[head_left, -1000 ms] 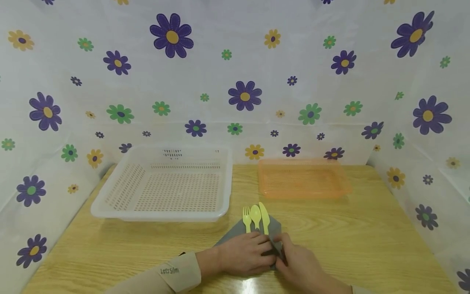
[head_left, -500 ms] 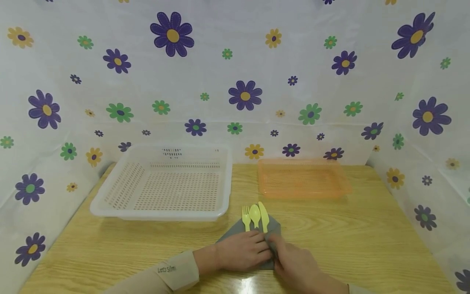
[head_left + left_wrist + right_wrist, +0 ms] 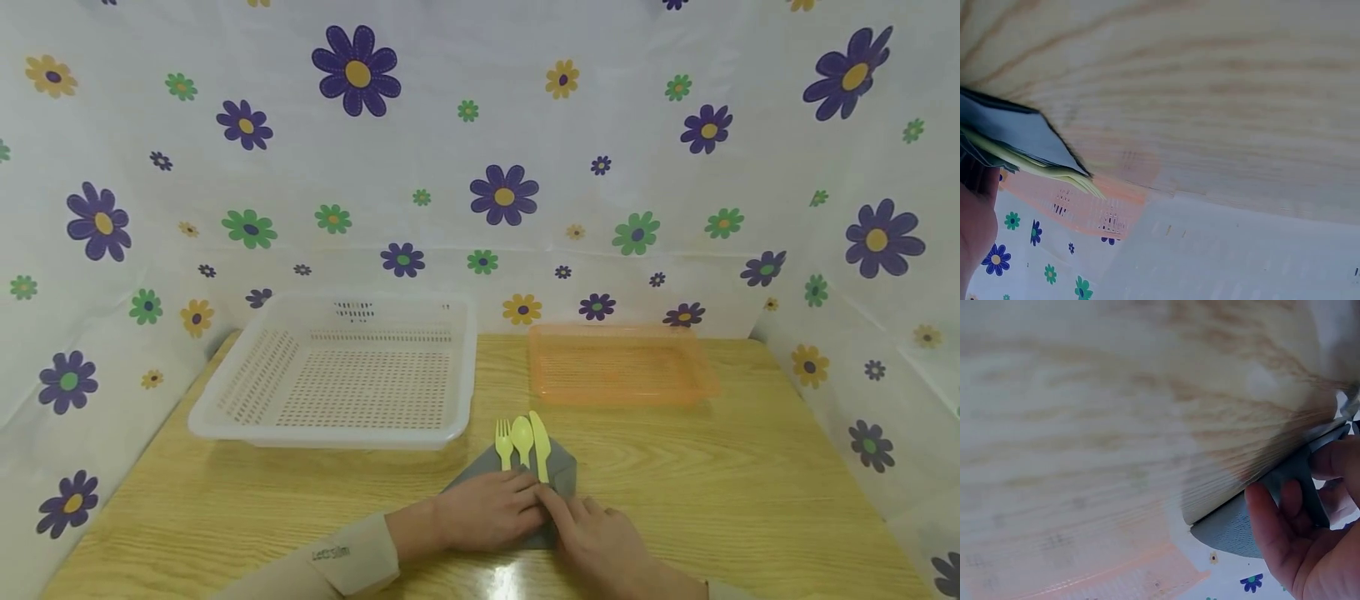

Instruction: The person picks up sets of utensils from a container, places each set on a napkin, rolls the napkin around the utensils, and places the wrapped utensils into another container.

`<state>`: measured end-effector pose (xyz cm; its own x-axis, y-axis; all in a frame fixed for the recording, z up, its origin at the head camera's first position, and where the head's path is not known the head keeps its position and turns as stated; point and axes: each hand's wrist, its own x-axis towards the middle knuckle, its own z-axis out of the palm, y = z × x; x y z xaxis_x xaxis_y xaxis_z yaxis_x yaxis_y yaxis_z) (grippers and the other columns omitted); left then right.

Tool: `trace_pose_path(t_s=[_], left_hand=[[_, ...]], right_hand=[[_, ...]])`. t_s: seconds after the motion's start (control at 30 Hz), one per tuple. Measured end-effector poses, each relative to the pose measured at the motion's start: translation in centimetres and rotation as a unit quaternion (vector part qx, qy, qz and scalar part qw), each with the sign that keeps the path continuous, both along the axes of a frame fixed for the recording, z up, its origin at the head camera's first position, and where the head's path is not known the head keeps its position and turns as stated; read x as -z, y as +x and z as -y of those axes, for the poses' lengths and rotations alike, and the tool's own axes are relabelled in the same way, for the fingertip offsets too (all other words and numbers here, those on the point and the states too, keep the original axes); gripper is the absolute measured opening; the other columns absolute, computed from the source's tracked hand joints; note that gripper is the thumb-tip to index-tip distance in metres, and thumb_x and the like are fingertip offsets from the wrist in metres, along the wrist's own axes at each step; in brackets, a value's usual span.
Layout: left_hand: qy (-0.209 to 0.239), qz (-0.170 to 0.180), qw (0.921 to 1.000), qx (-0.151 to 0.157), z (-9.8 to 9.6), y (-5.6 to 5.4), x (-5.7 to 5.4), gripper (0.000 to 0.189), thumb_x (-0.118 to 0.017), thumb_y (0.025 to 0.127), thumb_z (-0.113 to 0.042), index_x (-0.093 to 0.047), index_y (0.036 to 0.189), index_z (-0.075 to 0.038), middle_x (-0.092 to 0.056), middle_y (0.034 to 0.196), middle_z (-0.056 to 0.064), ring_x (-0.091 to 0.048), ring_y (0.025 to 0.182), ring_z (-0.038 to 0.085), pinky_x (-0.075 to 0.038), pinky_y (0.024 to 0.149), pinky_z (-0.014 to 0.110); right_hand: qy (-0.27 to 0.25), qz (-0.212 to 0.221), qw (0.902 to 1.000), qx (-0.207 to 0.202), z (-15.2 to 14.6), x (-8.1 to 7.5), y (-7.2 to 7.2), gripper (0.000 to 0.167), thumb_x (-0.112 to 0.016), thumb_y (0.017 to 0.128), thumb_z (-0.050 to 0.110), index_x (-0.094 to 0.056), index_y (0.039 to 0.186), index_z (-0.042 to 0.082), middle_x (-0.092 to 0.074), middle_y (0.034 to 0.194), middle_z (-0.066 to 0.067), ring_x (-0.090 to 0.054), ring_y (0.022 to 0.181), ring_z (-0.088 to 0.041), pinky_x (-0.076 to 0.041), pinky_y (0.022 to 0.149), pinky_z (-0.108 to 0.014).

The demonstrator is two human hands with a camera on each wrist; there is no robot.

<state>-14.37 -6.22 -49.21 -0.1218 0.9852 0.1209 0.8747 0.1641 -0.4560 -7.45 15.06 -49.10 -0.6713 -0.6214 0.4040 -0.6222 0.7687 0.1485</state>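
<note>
Basket (image 3: 326, 434), orange tray (image 3: 622, 367), grey napkin (image 3: 565, 477) bearing yellow cutlery (image 3: 522, 435), left grip (image 3: 489, 510) relaxed atop, right grip (image 3: 600, 533) spread

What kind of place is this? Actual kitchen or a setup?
Probably a staged tabletop booth, not a working kitchen: a flower-print sheet encloses the wooden table at the back and both sides, and yellow cutlery lies there on gray cloth. The wider room isn't visible.
</note>
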Motion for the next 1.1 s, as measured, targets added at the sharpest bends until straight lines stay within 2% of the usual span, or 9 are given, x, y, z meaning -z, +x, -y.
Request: trace_pose_path(t_s=[0.1, 0.17, 0.27, 0.4, 0.6, 0.67, 0.77, 0.9, 1.1], left_hand=[[0.018, -0.001, 0.9998, -0.005, 0.4, 0.3, -0.2, 0.028, -0.045, 0.104, -0.027, -0.061, 0.126, -0.017, -0.059, 0.125, -0.002, -0.053, 0.117, 0.014, -0.046, 0.096, 0.026], [0.029, -0.006, 0.9995, -0.009, 0.7, 0.5, -0.2, 0.029, -0.046, 0.103, -0.027, -0.061, 0.125, -0.017, -0.059, 0.124, -0.002, -0.053, 0.119, 0.016, -0.047, 0.095, 0.026], [0.042, -0.011, 0.9989, -0.016, 1.2, 0.9, -0.2, 0.027, -0.046, 0.102, -0.027, -0.061, 0.123, -0.018, -0.058, 0.121, -0.002, -0.055, 0.114, 0.015, -0.048, 0.084, 0.025], [0.043, 0.001, 0.9989, -0.021, 1.6, 1.2, -0.3, 0.023, -0.047, 0.101, -0.024, -0.062, 0.118, -0.017, -0.058, 0.113, -0.003, -0.055, 0.103, 0.014, -0.048, 0.077, 0.023], [0.023, 0.016, 0.9991, -0.033, 1.5, 1.4, -0.6, 0.012, -0.055, 0.1, -0.022, -0.066, 0.1, -0.018, -0.053, 0.1, -0.003, -0.05, 0.092, 0.012, -0.047, 0.075, 0.021], [0.033, 0.026, 0.9986, -0.031, 1.5, 1.4, -0.6, 0.009, -0.057, 0.098, -0.021, -0.066, 0.094, -0.019, -0.052, 0.098, -0.004, -0.05, 0.091, 0.011, -0.047, 0.075, 0.02], [0.064, 0.052, 0.9964, -0.021, 1.6, 1.4, -0.7, 0.007, -0.062, 0.095, -0.021, -0.065, 0.091, -0.017, -0.055, 0.097, -0.005, -0.052, 0.09, 0.009, -0.047, 0.077, 0.018], [0.106, 0.101, 0.9891, -0.011, 1.9, 1.2, -0.8, 0.01, -0.068, 0.093, -0.024, -0.063, 0.092, -0.014, -0.059, 0.102, -0.004, -0.056, 0.09, 0.007, -0.047, 0.08, 0.014], [0.138, 0.192, 0.971, -0.034, 2.3, 0.8, -1.2, 0.03, -0.076, 0.087, -0.023, -0.055, 0.105, -0.011, -0.056, 0.104, -0.002, -0.055, 0.087, 0.006, -0.046, 0.076, 0.011]], right_hand=[[0.025, -0.031, 0.9992, 0.001, 0.0, 0.1, 0.1, 0.042, -0.03, 0.1, 0.013, -0.038, 0.142, 0.011, -0.049, 0.067, 0.0, -0.046, 0.053, -0.014, -0.03, 0.04, -0.023], [0.04, -0.055, 0.9977, -0.005, 0.1, 0.1, 0.2, 0.049, -0.009, 0.103, 0.013, -0.036, 0.144, 0.012, -0.046, 0.065, 0.0, -0.042, 0.05, -0.014, -0.028, 0.039, -0.024], [0.05, -0.078, 0.9956, -0.018, 0.1, 0.1, 0.3, 0.058, 0.004, 0.103, 0.018, -0.034, 0.146, 0.012, -0.042, 0.063, 0.001, -0.035, 0.047, -0.012, -0.024, 0.038, -0.023], [0.048, -0.109, 0.9916, -0.051, 0.1, 0.3, 0.3, 0.055, 0.0, 0.105, 0.016, -0.035, 0.147, 0.011, -0.042, 0.064, 0.001, -0.033, 0.047, -0.012, -0.022, 0.039, -0.022], [0.036, -0.172, 0.9773, -0.118, 0.3, 1.0, -0.1, 0.049, -0.014, 0.108, 0.007, -0.027, 0.154, 0.008, -0.042, 0.066, 0.001, -0.033, 0.055, -0.012, -0.019, 0.044, -0.02], [0.031, -0.179, 0.9739, -0.136, 0.4, 1.2, -0.3, 0.048, -0.015, 0.108, 0.008, -0.026, 0.155, 0.006, -0.043, 0.069, 0.001, -0.035, 0.058, -0.011, -0.021, 0.046, -0.02], [0.022, -0.177, 0.9711, -0.159, 0.5, 1.4, -0.5, 0.045, -0.017, 0.109, 0.012, -0.036, 0.149, 0.005, -0.045, 0.071, 0.002, -0.038, 0.062, -0.012, -0.03, 0.05, -0.02], [0.016, -0.17, 0.9688, -0.18, 0.6, 1.5, -0.6, 0.042, -0.022, 0.11, 0.019, -0.048, 0.139, 0.005, -0.046, 0.073, 0.003, -0.041, 0.066, -0.012, -0.038, 0.057, -0.022], [0.011, -0.151, 0.9673, -0.204, 0.6, 1.4, -0.7, 0.041, -0.024, 0.11, 0.023, -0.054, 0.134, 0.009, -0.048, 0.075, 0.003, -0.041, 0.067, -0.011, -0.037, 0.058, -0.02]])
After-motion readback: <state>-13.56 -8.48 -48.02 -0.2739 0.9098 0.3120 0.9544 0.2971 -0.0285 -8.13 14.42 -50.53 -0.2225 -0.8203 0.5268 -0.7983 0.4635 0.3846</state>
